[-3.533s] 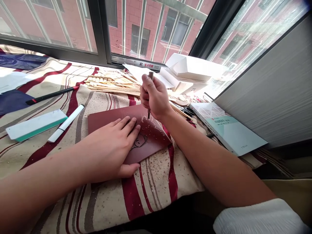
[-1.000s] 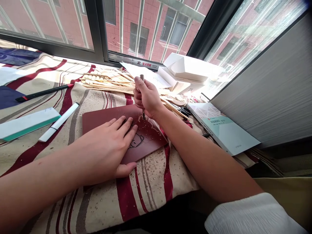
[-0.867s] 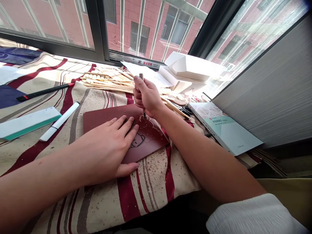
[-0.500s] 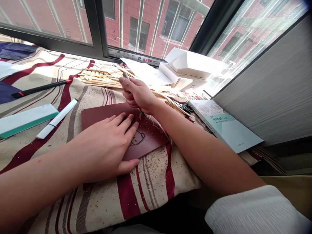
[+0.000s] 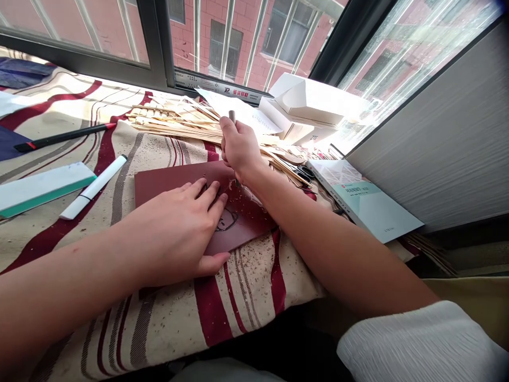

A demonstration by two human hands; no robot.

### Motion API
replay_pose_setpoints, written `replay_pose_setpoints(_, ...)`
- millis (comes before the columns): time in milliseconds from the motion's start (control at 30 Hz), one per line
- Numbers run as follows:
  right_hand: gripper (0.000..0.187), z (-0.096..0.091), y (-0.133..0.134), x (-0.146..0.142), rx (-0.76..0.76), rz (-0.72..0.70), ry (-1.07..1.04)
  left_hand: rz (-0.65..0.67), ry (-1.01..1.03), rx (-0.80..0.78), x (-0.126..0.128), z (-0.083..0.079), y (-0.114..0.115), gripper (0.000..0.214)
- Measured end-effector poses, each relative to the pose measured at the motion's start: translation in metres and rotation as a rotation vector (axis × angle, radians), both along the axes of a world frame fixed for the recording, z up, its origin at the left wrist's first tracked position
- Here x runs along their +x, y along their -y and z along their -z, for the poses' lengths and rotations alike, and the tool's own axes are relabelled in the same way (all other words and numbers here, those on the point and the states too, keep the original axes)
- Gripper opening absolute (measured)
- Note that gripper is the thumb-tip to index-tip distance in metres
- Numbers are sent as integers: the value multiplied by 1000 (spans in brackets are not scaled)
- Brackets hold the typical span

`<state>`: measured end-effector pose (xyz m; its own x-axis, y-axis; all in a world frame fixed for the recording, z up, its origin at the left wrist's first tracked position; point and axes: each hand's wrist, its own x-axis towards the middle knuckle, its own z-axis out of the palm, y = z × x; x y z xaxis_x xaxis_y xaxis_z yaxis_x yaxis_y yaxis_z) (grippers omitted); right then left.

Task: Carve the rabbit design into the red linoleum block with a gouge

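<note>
Right hand [image 5: 238, 151] clamped round a carving tool [image 5: 231, 115], shaft upright, tip down on the far part of a red lino block [image 5: 175, 178], long axis running crosswise before the body; left hand [image 5: 170, 236] lies spread flat on the block, fingers apart, just nearer the body.

Dark-framed window [image 5: 159, 48] along the far side, steel security bars [image 5: 228, 45] outside it, red brick building [image 5: 201, 32] with windows beyond. Bright daylight coming in from the far right. Grey panelled wall [image 5: 433, 132] at right, angled. Cream cloth with red stripes [image 5: 159, 329] covers the near surface.
</note>
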<state>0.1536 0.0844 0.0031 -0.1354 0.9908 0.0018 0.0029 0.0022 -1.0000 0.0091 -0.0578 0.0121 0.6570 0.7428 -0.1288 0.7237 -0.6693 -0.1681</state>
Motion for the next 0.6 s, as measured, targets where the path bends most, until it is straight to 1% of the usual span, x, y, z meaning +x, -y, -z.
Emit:
replay_pose_setpoints(67, 45, 0, 3, 2, -2, 30, -57, 0, -8, -6, 1, -1, 0, 100)
replay_pose_setpoints(100, 47, -1, 5, 3, -19, -2, -100, 0, -13, -12, 2, -2, 0, 100)
replay_pose_setpoints(167, 50, -2, 8, 6, -57, -177, -174, -4, -22, -19, 2, -3, 0, 101)
replay_pose_setpoints(233, 52, -4, 10, 9, -57, -337, -231, -11, -23, -16, 2, -3, 1, 102)
replay_pose_setpoints(267, 52, -4, 9, 10, -56, -373, -248, -14, -22, -14, 2, -3, 1, 102)
replay_pose_setpoints(300, 52, -3, 9, 10, -61, -371, -258, -15, -21, -15, 1, -3, 1, 101)
replay_pose_setpoints(367, 51, -1, 8, 9, -75, -274, -258, -12, -16, -16, 0, -2, 1, 101)
replay_pose_setpoints(467, 47, 2, 8, 5, -51, -21, -250, -6, -9, -9, -1, -2, 1, 101)
replay_pose_setpoints(500, 46, 3, 9, 4, -28, 43, -248, -5, -5, -2, -1, -2, 1, 100)
replay_pose_setpoints(533, 45, 2, 10, 3, -7, 84, -247, -5, -3, 2, -1, -2, 2, 100)
replay_pose_setpoints(600, 43, 0, 11, 3, -12, 112, -248, -3, 3, 2, -2, -2, 2, 99)
